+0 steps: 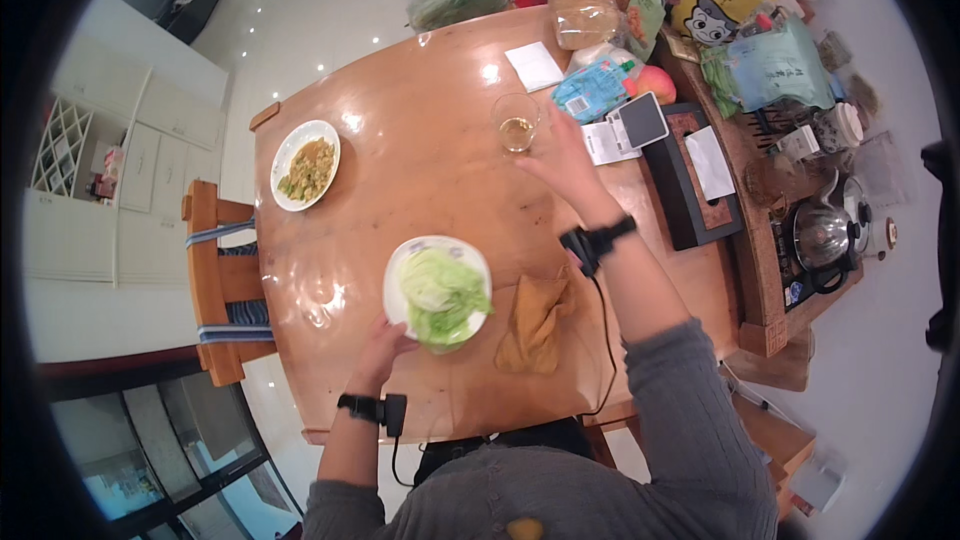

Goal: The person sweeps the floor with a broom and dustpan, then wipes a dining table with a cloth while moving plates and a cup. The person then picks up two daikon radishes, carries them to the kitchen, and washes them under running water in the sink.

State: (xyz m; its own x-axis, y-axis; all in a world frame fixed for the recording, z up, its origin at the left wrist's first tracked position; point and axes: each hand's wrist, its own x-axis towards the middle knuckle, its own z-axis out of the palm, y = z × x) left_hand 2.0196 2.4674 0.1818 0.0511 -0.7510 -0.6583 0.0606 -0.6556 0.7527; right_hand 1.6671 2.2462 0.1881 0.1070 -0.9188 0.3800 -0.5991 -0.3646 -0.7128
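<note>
A round white plate (392, 281) carries a pale green head of lettuce (444, 292) with loose outer leaves. My left hand (384, 351) has hold of its near left rim. Whether the plate is lifted off the wood cannot be made out. Farther out, my right hand (562, 165) reaches forward with thumb and fingers apart and nothing between them. Just beyond its fingertips stands a clear glass (516, 124) with a little yellowish liquid at the bottom. A crumpled brown cloth (534, 326) lies to the right of the plate.
A plate of cooked food (306, 165) stands at the wooden table's (420, 165) left edge. Right of the glass are a blue pouch (592, 90), a phone stand (637, 124) and a black tissue box (694, 180). A steel kettle (823, 232) sits on the side ledge. Wrist cables trail down.
</note>
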